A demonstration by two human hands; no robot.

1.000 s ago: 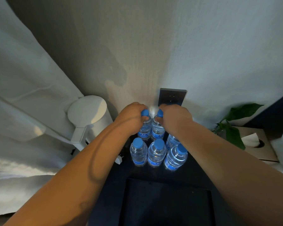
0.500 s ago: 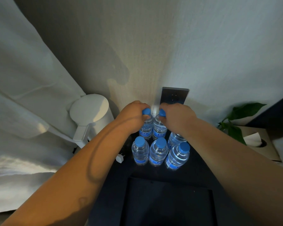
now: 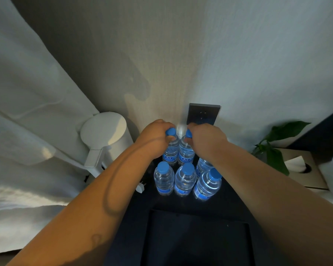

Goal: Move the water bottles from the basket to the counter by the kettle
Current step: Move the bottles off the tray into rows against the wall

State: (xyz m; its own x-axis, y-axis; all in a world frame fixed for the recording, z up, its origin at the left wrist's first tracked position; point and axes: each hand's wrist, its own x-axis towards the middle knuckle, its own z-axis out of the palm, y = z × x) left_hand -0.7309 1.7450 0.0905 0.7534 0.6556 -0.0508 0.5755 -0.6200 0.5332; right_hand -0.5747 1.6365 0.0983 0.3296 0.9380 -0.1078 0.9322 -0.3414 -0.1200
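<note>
Left hand (image 3: 156, 139) clenched round the top of the first bottle (image 3: 170, 153), fingers (image 3: 169, 139) wrapped just under its blue cap. Right hand (image 3: 206, 141) clenched the same way round the top of the second bottle (image 3: 186, 154). Both held bottles upright and touching each other, to the right of the kettle (image 3: 106, 135). On the dark counter (image 3: 231, 200) or just above it: cannot tell.

Two hands, six bottles. Three in a back row, three in a front row, all to the right of the kettle. Back row: the two held ones, then a third bottle (image 3: 201, 167) farthest from the kettle, partly hidden under the right arm. Front row: near bottle (image 3: 163, 179), middle bottle (image 3: 185, 182) and far bottle (image 3: 208, 186), all upright, untouched, blue caps on.

One white kettle, lid down. One white plug (image 3: 140, 188) lying between the kettle and the front row. One dark wall socket (image 3: 203, 114) up and to the right of the kettle, behind the held bottles. One green plant (image 3: 273, 150) and one tissue box (image 3: 308, 169) far to the right of the kettle. One white curtain (image 3: 27, 112) to its left.
</note>
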